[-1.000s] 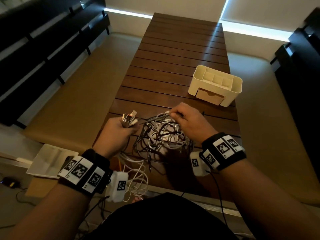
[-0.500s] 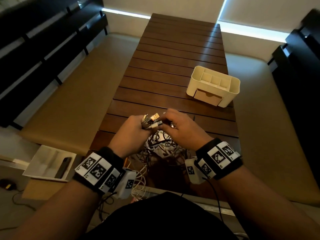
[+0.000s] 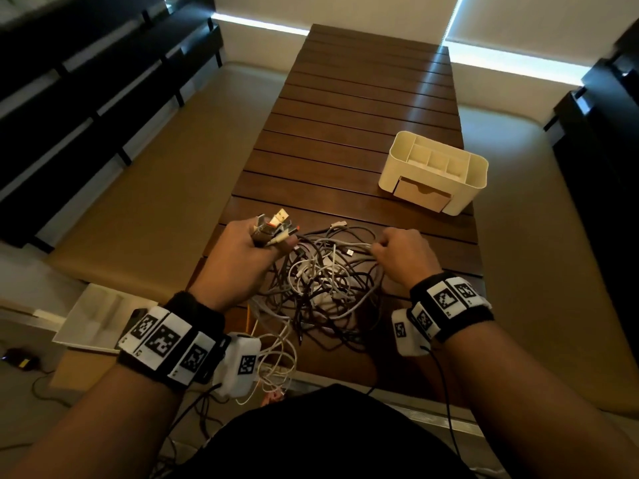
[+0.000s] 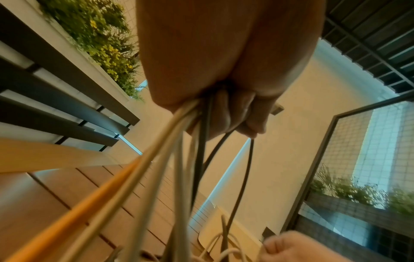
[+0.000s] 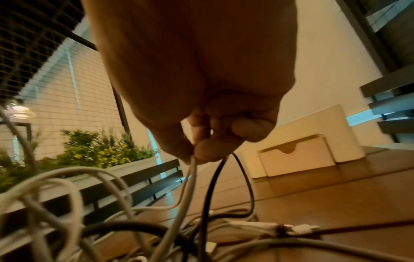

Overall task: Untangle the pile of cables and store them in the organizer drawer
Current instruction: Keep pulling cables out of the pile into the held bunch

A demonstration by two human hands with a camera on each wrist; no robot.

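Observation:
A tangled pile of white, grey and black cables (image 3: 325, 281) lies on the near end of the slatted wooden table (image 3: 363, 108). My left hand (image 3: 252, 250) grips a bunch of cable ends, their plugs (image 3: 276, 224) sticking up out of the fist; the left wrist view shows several cords (image 4: 179, 159) running down from that fist (image 4: 224, 109). At the pile's right side my right hand (image 3: 397, 250) pinches a white cable (image 5: 188, 179) between thumb and fingers (image 5: 208, 150), with a black cable (image 5: 208, 191) looping beside it. The cream organizer (image 3: 434, 171) stands beyond, its drawer (image 3: 422, 195) closed.
A beige bench surface runs along both sides of the table. Dark slatted panels line the left and right. A white tray (image 3: 93, 319) with a dark phone lies at lower left. Some white cable loops (image 3: 276, 361) hang over the table's near edge.
Half a second ago the hands met above the pile. Now they have moved apart: the left hand went left with its plug bunch, the right hand moved right and down, pinching a cable.

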